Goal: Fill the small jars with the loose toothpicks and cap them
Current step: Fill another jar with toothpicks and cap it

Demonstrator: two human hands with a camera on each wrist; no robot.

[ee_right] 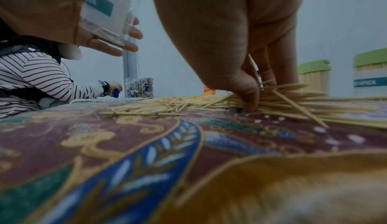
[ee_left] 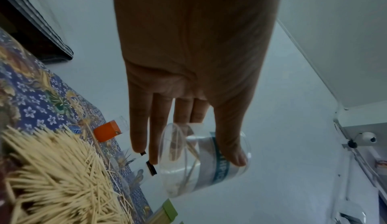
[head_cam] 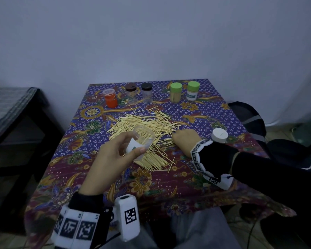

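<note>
Here, the left hand (head_cam: 115, 151) holds a clear jar (head_cam: 141, 141), tilted, over the toothpicks (head_cam: 147, 126) on the table; the right hand (head_cam: 185, 139) pinches some. Filling is underway; next likely lifts them into the jar's mouth.

Clear jar (head_cam: 141, 141) with white-and-teal label: uncapped, tilted, mouth toward far side, few toothpicks inside, held between left thumb and fingers above pile. Loose toothpicks (head_cam: 147, 128): pale wooden, scattered heap on cloth, under and around right fingertips, some pinched there. White cap (head_cam: 219, 135): just right of right wrist. Far row beyond fingers: orange jar (head_cam: 111, 97), two dark-capped jars (head_cam: 139, 93), two green-capped jars (head_cam: 184, 91), all upright.
</note>
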